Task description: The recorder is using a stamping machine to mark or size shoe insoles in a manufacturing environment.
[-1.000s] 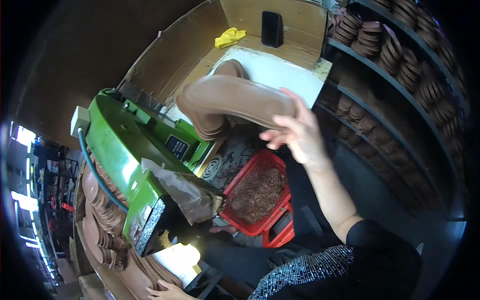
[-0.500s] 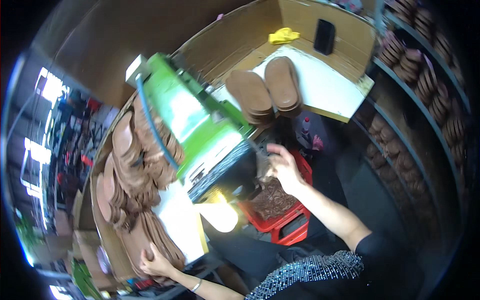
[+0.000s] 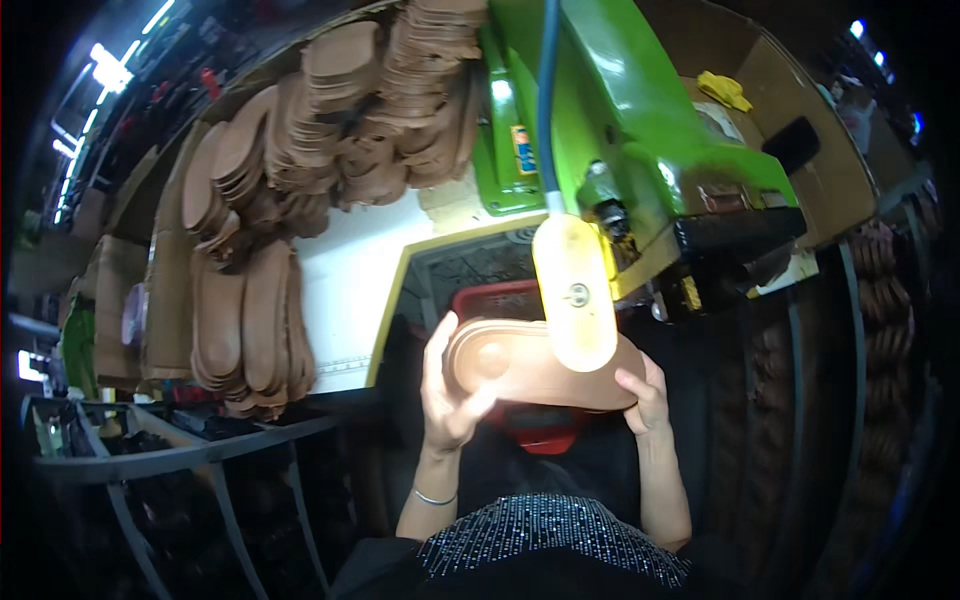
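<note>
Between my two hands is a brown shoe sole (image 3: 515, 362), lying lengthwise from left to right with its recessed face up. My left hand (image 3: 447, 398) grips the rounded left end, thumb on the near edge. At the other end my right hand (image 3: 645, 396) is closed on the edge, its thumb on top. The glowing oval lamp (image 3: 570, 320) on a blue stem covers part of the sole's far edge from view. Behind the lamp stands a green machine (image 3: 650, 130) with a dark front.
Stacks of brown soles (image 3: 265, 310) fill the left side of the white worktable (image 3: 340, 270). A red container (image 3: 490, 297) is partly visible below the table's cutout. A yellow cloth (image 3: 724, 91) and a dark phone (image 3: 791, 146) are at the far right, with shelves of soles beyond.
My left hand has left the sole stack and my right hand the machine's front. Both now hold a sole before me. The view has swung, putting the machine farther right.
</note>
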The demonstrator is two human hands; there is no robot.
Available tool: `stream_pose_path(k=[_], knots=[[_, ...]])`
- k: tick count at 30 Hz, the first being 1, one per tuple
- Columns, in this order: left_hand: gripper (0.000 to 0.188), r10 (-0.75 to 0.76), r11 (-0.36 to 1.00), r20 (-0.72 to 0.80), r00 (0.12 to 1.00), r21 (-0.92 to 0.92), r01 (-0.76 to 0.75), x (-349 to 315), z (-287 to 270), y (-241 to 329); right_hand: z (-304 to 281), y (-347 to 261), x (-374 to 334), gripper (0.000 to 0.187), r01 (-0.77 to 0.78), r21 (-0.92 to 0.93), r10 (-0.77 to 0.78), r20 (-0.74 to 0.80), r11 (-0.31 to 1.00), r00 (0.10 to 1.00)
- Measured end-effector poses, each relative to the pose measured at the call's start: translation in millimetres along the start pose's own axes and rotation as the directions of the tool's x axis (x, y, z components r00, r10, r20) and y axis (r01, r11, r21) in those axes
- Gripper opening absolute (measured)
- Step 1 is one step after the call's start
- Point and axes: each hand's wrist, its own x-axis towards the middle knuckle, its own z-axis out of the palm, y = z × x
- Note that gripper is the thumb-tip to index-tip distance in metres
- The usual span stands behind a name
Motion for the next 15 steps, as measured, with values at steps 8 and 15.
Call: stream_pose_path(k=[8,15], knots=[[0.030,-0.187,0.982,0.157,0.970,0.069,0.178,4.1,70.7,-59.2,-64.5,40.5,-69.0,0.040,-0.204,-0.073,0.200,-0.058,0.976,0.978],[0.014,0.021,0.960,0.111,0.994,0.277,-0.051,24.9,110.0,-51.3,-30.5,47.5,-95.8,0.057,-0.189,0.143,0.189,0.013,0.972,0.982]])
